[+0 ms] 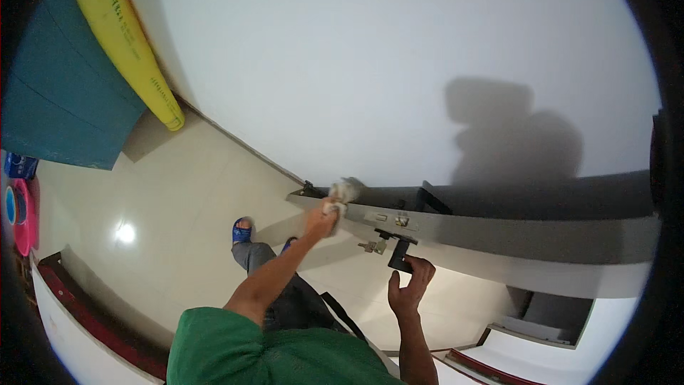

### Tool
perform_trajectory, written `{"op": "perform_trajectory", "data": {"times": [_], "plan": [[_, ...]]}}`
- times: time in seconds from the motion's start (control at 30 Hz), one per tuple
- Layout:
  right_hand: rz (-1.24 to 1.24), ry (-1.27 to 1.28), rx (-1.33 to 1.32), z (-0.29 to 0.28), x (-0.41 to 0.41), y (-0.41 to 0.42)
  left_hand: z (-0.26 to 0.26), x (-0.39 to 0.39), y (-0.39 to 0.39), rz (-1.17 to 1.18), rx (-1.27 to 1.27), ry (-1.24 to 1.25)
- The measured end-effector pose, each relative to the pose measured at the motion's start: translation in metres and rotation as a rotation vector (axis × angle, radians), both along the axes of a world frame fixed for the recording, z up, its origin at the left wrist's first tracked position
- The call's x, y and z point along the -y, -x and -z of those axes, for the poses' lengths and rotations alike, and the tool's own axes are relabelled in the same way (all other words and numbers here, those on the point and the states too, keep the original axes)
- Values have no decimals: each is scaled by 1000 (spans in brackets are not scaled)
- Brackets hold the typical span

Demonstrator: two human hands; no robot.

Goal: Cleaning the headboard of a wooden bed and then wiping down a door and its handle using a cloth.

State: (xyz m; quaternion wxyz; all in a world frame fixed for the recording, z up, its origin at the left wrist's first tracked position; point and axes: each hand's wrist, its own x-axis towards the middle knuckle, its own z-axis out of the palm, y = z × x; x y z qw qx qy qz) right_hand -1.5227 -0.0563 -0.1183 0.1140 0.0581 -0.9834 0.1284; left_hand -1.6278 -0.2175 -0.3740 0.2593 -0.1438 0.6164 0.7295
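Observation:
My left hand (321,220) grips a whitish crumpled cloth (342,195), blurred, at the left end of the door's grey edge (465,232). On the right, my right hand (410,289) has its fingers hooked over the end of a black lever door handle (399,256), thumb apart. Keys (368,246) hang beside that handle. A metal latch bolt (402,221) and a latch plate (381,217) show in the door edge above it. A second black handle (434,201) sticks out on the door's far side.
A white wall (320,64) stands ahead, bearing a shadow. A yellow wrapped roll (125,43) with writing leans on a blue-green padded panel (69,80) at upper left. A pink basin (25,224) is at far left. My feet in blue slippers (242,232) stand on the tiled floor (187,192).

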Motion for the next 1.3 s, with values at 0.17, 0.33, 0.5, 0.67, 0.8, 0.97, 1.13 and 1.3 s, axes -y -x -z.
{"op": "perform_trajectory", "data": {"times": [0.17, 0.33, 0.5, 0.67, 0.8, 0.97, 1.13, 1.3], "plan": [[-19, -5, -30, 0, -1, -3, -79, -2, -9, -250, -650, -87], [-33, -12, 51, -1, 6, 4, -31, -9, -17, -346, -397, -241], [-117, 498, -81, -9, -61, -3, 42, -23, -19, -412, -269, -278], [-106, 241, -359, 11, -132, -1, 176, -2, -9, -429, -168, -62], [57, 137, -516, 66, -135, -7, 258, -5, -13, -497, -117, -54], [-197, 511, -700, 134, -100, -13, 351, -24, -5, -441, -121, 18], [-246, 290, -866, 204, -54, 31, 531, 12, 0, -410, -81, 35], [-328, 152, -861, 258, -36, 16, 602, 6, -24, -391, 147, 28]]}}
